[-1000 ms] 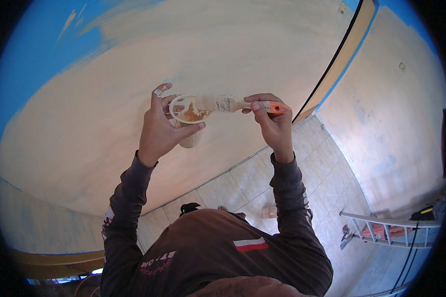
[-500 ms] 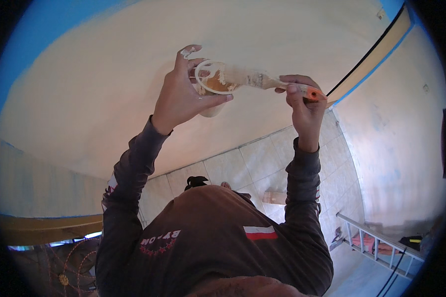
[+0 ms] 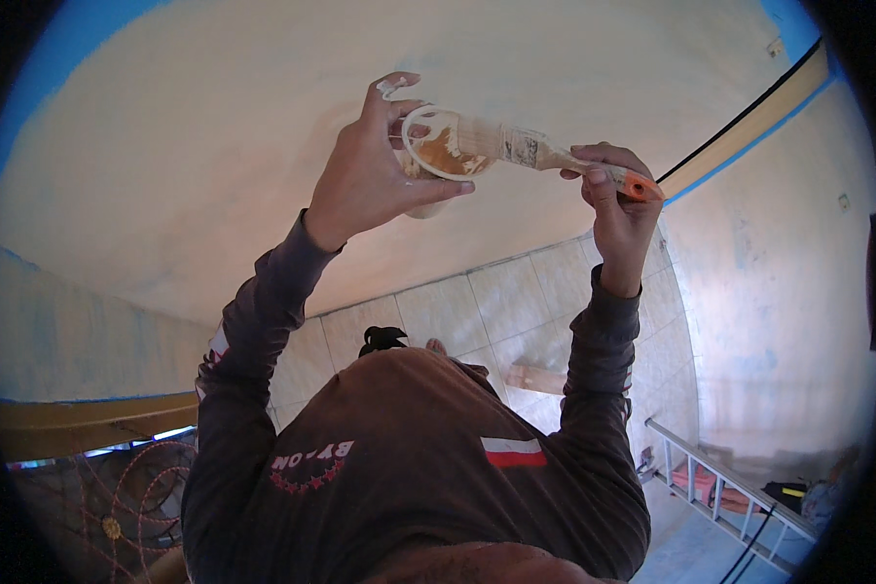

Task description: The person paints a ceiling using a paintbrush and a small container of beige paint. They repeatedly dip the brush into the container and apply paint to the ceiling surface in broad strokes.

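Observation:
A small round paint cup (image 3: 420, 201) is gripped from its left side by my left hand (image 3: 365, 180), thumb and fingers around the wall below its pale rim. Paint is smeared inside the cup and on one raised finger. My right hand (image 3: 620, 214) pinches the handle of a flat paintbrush (image 3: 545, 153), whose tail end is orange with a dark hole. The brush lies almost level, and its pale bristles reach over the cup's opening at the right of the rim. Whether the bristles touch the inner wall I cannot tell.
A cream-painted wall (image 3: 263, 117) with blue edges rises in front of me. Below is a tiled floor (image 3: 448, 311) with a wooden piece (image 3: 537, 379) on it. At the lower right lies a metal ladder (image 3: 730, 487); a wire coil-patterned object (image 3: 117, 516) stands lower left.
Both hands, with the cup and the brush, have shifted slightly up and to the right in view. The bristles, blurred before, now show clearly at the cup's rim.

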### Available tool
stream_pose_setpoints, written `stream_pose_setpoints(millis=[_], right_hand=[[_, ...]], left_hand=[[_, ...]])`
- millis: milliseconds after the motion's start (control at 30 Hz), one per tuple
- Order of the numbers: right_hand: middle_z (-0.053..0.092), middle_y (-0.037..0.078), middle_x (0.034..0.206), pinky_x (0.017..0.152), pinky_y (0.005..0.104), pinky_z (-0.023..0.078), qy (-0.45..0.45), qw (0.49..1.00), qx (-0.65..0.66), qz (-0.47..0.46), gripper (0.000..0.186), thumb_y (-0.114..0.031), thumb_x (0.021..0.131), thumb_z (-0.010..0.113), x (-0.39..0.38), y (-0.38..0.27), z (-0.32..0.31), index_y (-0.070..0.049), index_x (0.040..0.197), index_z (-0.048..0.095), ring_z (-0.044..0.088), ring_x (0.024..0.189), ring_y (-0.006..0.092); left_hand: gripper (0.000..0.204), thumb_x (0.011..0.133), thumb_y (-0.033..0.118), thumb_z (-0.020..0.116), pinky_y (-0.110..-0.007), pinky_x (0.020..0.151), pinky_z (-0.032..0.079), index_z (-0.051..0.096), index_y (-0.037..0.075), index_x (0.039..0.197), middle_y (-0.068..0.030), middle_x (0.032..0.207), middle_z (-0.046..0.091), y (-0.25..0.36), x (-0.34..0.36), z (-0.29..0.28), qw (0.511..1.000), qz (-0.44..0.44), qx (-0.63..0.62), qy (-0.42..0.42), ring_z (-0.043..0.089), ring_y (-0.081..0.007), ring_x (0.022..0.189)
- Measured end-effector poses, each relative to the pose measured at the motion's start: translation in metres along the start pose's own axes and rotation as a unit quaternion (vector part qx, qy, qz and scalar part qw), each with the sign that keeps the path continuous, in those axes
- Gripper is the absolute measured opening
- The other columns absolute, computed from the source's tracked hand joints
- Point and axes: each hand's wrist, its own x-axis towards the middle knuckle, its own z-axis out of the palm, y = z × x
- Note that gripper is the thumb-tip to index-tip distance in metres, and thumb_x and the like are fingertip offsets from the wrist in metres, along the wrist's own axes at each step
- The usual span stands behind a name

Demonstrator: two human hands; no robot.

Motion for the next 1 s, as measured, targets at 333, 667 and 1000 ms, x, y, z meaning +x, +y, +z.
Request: stream_pose_setpoints(millis=[333, 667, 1000], right_hand=[[0.073, 0.016, 0.103, 0.069, 0.0278, 0.056, 0.000, 0.999, 0.021, -0.046, 0.021, -0.012, 0.096, 0.073, -0.002, 0.016, 0.001, 0.004, 0.110, 0.071, 0.073, 0.089, 0.0210], [0.072, 0.015, 0.097, 0.069, 0.0291, 0.055, -0.018, 0.998, 0.017, -0.052, 0.016, -0.006, 0.097, 0.069, -0.004, 0.025, -0.003, 0.004, 0.108, 0.071, 0.071, 0.086, 0.0217], [0.071, 0.015, 0.094, 0.081, 0.0359, 0.060, -0.025, 0.999, 0.018, -0.030, 0.016, -0.008, 0.096, 0.070, -0.003, 0.006, -0.020, 0.005, 0.106, 0.071, 0.072, 0.087, 0.0245]], left_hand=[[0.114, 0.061, 0.040, 0.101, -0.037, 0.095, 0.058, 0.034, 0.000, 0.145, -0.0250, 0.121, 0.070, -0.020, -0.005, 0.005, 0.999, 0.027, -0.002, 0.021, 0.072, -0.0305, 0.105], [0.109, 0.065, 0.025, 0.100, -0.042, 0.104, 0.056, 0.033, 0.006, 0.148, -0.0238, 0.131, 0.065, -0.023, -0.005, 0.005, 0.999, 0.021, -0.033, 0.008, 0.067, -0.0315, 0.121], [0.107, 0.066, 0.023, 0.100, -0.041, 0.106, 0.054, 0.034, 0.006, 0.148, -0.0231, 0.130, 0.066, -0.009, -0.007, 0.003, 1.000, 0.009, -0.006, 0.009, 0.067, -0.0309, 0.121]])
